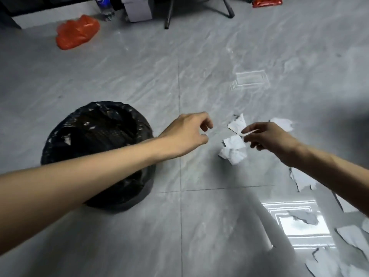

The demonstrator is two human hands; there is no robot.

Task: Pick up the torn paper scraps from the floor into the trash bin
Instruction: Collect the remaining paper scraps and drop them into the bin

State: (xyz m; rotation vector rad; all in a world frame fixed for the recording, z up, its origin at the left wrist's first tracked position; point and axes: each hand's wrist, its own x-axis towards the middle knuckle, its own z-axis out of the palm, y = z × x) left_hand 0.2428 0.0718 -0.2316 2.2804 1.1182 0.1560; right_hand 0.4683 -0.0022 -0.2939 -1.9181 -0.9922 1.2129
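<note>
A round trash bin (65, 140) lined with a black bag stands on the grey tiled floor at the left, partly under my left forearm. My left hand (189, 132) hovers to the right of the bin, fingers loosely curled, holding nothing. My right hand (267, 138) pinches a thin white paper scrap (248, 132) between thumb and fingers. Just left of it lie a crumpled white scrap (233, 149) and a flatter torn scrap (237, 123); another scrap (283, 122) lies behind the hand. Several grey-white torn scraps (303, 180) are spread over the floor at the lower right.
An orange plastic bag (76, 32) lies at the back left. A plastic bottle (104, 7), a white box (137, 9), black stand legs (169, 15) and a red snack wrapper (267, 2) line the far edge. Bright light reflections (299, 222) shine on the tiles.
</note>
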